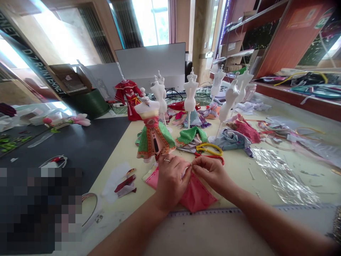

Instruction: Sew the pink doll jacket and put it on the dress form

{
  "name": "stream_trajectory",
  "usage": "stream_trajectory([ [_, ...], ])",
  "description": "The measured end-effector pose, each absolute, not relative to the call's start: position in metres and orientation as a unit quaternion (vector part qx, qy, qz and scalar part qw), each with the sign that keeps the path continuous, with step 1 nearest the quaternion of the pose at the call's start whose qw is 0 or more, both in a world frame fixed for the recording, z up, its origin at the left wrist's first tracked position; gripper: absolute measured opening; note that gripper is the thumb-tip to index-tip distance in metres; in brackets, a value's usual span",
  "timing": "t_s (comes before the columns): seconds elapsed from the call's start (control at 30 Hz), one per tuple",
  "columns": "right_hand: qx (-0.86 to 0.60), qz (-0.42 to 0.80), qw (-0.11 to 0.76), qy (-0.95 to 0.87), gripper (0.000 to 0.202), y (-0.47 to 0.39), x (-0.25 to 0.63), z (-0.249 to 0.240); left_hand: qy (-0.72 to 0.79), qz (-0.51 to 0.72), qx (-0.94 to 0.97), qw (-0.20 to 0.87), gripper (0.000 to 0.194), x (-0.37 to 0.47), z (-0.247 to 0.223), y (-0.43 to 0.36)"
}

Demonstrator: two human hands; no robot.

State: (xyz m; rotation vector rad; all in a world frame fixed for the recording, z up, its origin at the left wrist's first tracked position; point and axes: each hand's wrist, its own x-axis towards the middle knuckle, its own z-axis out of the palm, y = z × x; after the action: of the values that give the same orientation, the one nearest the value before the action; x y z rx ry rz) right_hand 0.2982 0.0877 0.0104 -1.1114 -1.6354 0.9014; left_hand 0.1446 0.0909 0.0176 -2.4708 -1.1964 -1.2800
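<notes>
Pink fabric point(198, 195) with a pale trimmed edge lies on the cream table in front of me. My left hand point(172, 181), a ring on one finger, rests over the fabric with its thumb and fingers pinched on its upper edge. Close beside it, my right hand point(210, 174) pinches at the same spot; anything as fine as a needle between those fingertips is too small to see. Just beyond my left hand stands a small white dress form point(147, 108) in a green and pink dress point(156, 138). Scissors point(209, 149) with yellow and red handles lie behind my right hand.
Several bare white dress forms point(190, 94) stand behind, among heaped cloth pieces point(234, 138). A form wearing a red robe point(129, 97) is at the back left. Crinkled clear plastic point(282, 174) lies right, fabric scraps point(126, 185) left. A ruler point(229, 210) runs along the near edge.
</notes>
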Motion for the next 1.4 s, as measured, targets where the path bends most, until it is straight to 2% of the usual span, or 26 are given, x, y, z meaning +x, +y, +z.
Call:
stream_trajectory([
  [0.23, -0.439, 0.265, 0.467, -0.721, 0.011, 0.0862, 0.2972, 0.0072, -0.39, -0.405, -0.82, 0.106, 0.014, 0.1436, 0.0201, 0.0884],
  [0.43, -0.449, 0.263, 0.457, -0.722, 0.011, 0.085, 0.2966, 0.0082, -0.402, -0.382, -0.827, 0.087, 0.015, 0.1434, 0.0199, 0.0872],
  [0.57, -0.457, 0.291, 0.452, -0.709, 0.01, 0.0851, 0.2962, 0.0102, -0.427, -0.387, -0.817, 0.025, 0.013, 0.1439, 0.0188, 0.0891],
  [0.9, -0.461, 0.416, 0.448, -0.642, 0.013, 0.088, 0.2963, 0.0143, -0.473, -0.421, -0.745, -0.209, 0.013, 0.1451, 0.0221, 0.0944],
  [1.1, -0.453, 0.488, 0.453, -0.593, 0.012, 0.0891, 0.2956, 0.0135, -0.504, -0.403, -0.71, -0.281, 0.013, 0.1456, 0.0272, 0.0936],
  [1.4, -0.456, 0.517, 0.458, -0.561, 0.012, 0.0907, 0.2968, 0.0112, -0.527, -0.419, -0.654, -0.346, 0.012, 0.1455, 0.0265, 0.0943],
])
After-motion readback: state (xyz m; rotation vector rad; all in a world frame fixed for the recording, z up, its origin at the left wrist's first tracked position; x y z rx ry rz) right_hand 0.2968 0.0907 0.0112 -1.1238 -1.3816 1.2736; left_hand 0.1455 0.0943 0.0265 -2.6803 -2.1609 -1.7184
